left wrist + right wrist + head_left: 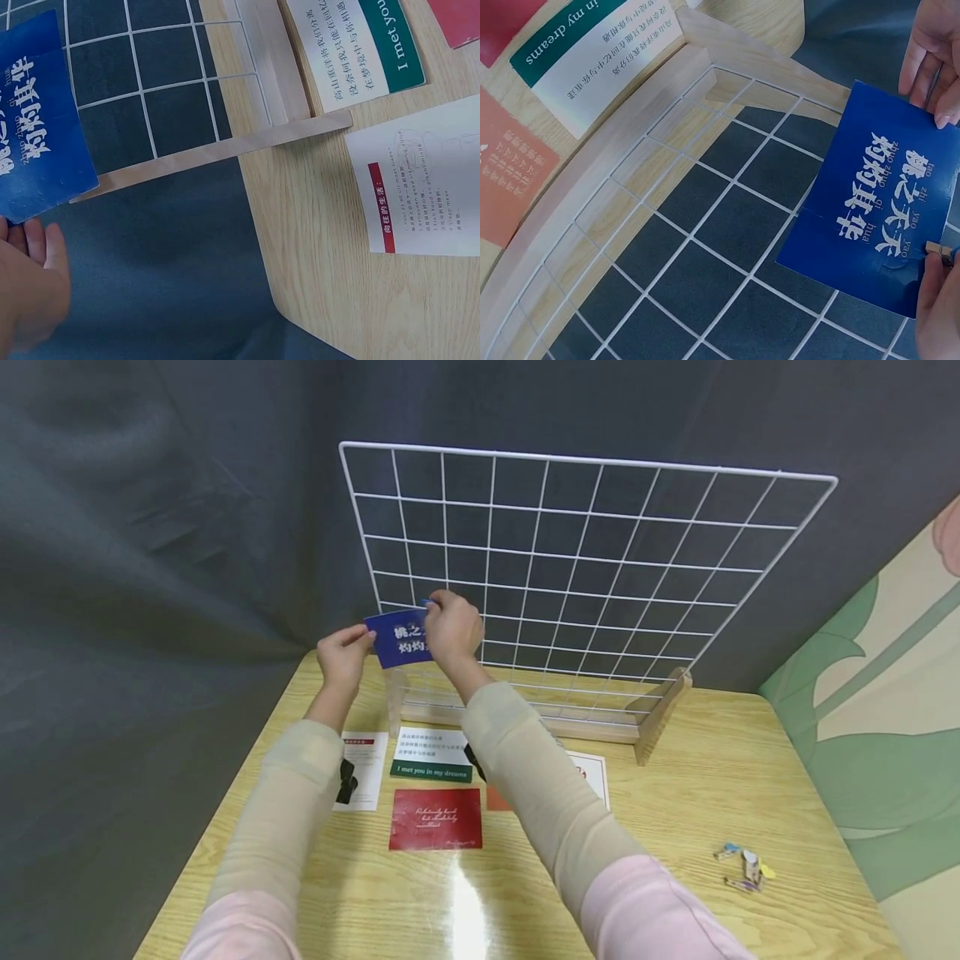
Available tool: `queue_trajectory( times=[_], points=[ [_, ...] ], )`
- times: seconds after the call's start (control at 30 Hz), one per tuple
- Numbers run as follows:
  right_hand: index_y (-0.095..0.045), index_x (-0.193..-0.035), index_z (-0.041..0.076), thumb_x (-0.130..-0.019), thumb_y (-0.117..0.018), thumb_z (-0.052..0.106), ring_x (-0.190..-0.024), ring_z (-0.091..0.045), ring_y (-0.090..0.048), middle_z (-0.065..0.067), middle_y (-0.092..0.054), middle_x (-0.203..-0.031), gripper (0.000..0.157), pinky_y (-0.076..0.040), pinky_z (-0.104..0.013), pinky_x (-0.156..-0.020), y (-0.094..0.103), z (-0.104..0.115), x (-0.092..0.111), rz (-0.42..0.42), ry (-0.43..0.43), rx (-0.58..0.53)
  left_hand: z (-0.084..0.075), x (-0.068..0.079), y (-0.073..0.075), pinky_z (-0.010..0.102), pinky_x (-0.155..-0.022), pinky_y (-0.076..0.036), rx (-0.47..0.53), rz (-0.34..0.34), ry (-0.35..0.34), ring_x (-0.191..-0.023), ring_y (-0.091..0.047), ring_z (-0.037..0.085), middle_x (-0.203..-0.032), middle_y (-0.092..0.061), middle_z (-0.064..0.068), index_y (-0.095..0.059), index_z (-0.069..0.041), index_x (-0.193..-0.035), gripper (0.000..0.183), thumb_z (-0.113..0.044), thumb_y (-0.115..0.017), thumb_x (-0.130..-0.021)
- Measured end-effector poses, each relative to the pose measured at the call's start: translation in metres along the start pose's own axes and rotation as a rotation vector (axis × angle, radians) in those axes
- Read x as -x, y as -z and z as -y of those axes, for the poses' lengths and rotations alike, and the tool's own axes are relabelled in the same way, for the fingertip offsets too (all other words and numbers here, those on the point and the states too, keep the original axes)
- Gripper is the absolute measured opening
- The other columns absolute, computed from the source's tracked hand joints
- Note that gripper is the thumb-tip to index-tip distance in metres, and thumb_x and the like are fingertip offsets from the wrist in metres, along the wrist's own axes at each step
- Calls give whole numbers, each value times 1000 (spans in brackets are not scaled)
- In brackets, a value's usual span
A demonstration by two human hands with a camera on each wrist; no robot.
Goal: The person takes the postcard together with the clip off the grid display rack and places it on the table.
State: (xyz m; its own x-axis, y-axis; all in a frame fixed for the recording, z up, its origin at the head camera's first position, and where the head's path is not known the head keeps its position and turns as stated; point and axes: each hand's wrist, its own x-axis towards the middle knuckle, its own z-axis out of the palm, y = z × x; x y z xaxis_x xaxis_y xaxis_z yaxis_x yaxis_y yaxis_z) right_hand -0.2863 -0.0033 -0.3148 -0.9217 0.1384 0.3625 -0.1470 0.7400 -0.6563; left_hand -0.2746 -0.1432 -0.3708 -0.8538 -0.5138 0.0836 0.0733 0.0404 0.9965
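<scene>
A blue card [397, 642] with white lettering is held up against the lower left part of a white wire grid [585, 461]. My left hand [343, 662] pinches its left edge between thumb and fingers. At the card's other side my right hand [454, 628] grips a small wooden clothespin [937, 250], which sits at the card's edge in the right wrist view. From the head view, the right hand hides the card's right part. In the left wrist view, the card [45, 150] overlaps the grid's wires, and the left fingers [34, 240] show at its lower edge.
Below the grid's wooden stand [663, 718] lie a green-and-white card [431, 756], a red card [435, 831], a white card [371, 777], an orange card [514, 169] and a red-edged white card [596, 772]. Several small clothespins [750, 867] lie at the table's right.
</scene>
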Motion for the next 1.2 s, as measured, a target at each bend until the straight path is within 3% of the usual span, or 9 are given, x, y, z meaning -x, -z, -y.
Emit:
queue_trajectory(
  times=[0.4, 0.6, 0.67, 0.73, 0.83, 0.9, 0.97, 1.03, 1.2],
  points=[
    [-67, -92, 16, -82, -57, 20, -77, -15, -60, 3, -65, -89, 15, -47, -30, -63, 0, -2, -2, -51, 61, -20, -5, -1, 3, 32, -74, -49, 88, 35, 69, -65, -55, 9, -84, -59, 9, -59, 9, -102, 26, 3, -61, -77],
    [-67, -93, 14, -83, -57, 19, -76, -14, -61, 2, -65, -88, 15, -47, -30, -64, 2, -3, -3, -83, 94, -26, 4, -8, 5, 30, -68, -51, 192, 86, 82, -69, -60, 15, -85, -61, 15, -63, 8, -95, 20, 6, -63, -74],
    [-67, -93, 14, -83, -56, 19, -75, -15, -61, 2, -65, -88, 15, -47, -30, -64, 3, -3, -3, -84, 100, -30, 37, -34, 7, 27, -62, -52, 281, 137, 59, -67, -61, 16, -82, -62, 14, -66, 4, -88, 16, 4, -66, -72],
    [-67, -93, 14, -84, -56, 19, -75, -15, -61, 2, -65, -87, 15, -47, -30, -65, 4, -4, -3, -82, 103, -36, 56, -49, 8, 26, -62, -52, 305, 173, 70, -71, -61, 18, -85, -62, 14, -67, 0, -89, 18, 1, -68, -71],
    [-67, -94, 13, -84, -56, 19, -76, -15, -61, 2, -65, -88, 16, -47, -30, -66, 5, -4, -2, -83, 103, -51, 79, -68, 9, 25, -66, -51, 241, 176, 52, -77, -60, 18, -90, -61, 12, -67, -4, -92, 23, -7, -71, -69],
    [-67, -94, 13, -84, -56, 19, -76, -15, -60, 3, -65, -88, 16, -47, -29, -65, 4, -3, -1, -81, 105, -60, 69, -60, 11, 26, -69, -51, 214, 187, 61, -80, -60, 20, -93, -60, 13, -66, -4, -95, 27, -5, -72, -68],
    [-67, -94, 14, -84, -56, 19, -76, -14, -61, 3, -65, -87, 16, -47, -29, -64, 4, -3, 0, -83, 113, -66, 76, -64, 13, 26, -67, -51, 227, 199, 56, -79, -60, 20, -91, -61, 13, -66, -3, -94, 25, -4, -71, -69],
    [-67, -93, 14, -83, -57, 20, -75, -14, -61, 3, -65, -87, 15, -47, -29, -63, 4, -3, 1, -84, 118, -72, 83, -71, 14, 30, -70, -50, 241, 212, 106, -81, -59, 23, -93, -60, 15, -65, 0, -96, 25, 2, -67, -71],
    [-67, -93, 13, -83, -57, 20, -74, -14, -60, 3, -65, -86, 15, -47, -28, -62, 4, -4, 4, -101, 134, -90, 151, -117, 15, 34, -72, -50, 187, 221, 80, -87, -59, 24, -100, -59, 14, -65, -5, -101, 31, -12, -71, -71]
  ],
)
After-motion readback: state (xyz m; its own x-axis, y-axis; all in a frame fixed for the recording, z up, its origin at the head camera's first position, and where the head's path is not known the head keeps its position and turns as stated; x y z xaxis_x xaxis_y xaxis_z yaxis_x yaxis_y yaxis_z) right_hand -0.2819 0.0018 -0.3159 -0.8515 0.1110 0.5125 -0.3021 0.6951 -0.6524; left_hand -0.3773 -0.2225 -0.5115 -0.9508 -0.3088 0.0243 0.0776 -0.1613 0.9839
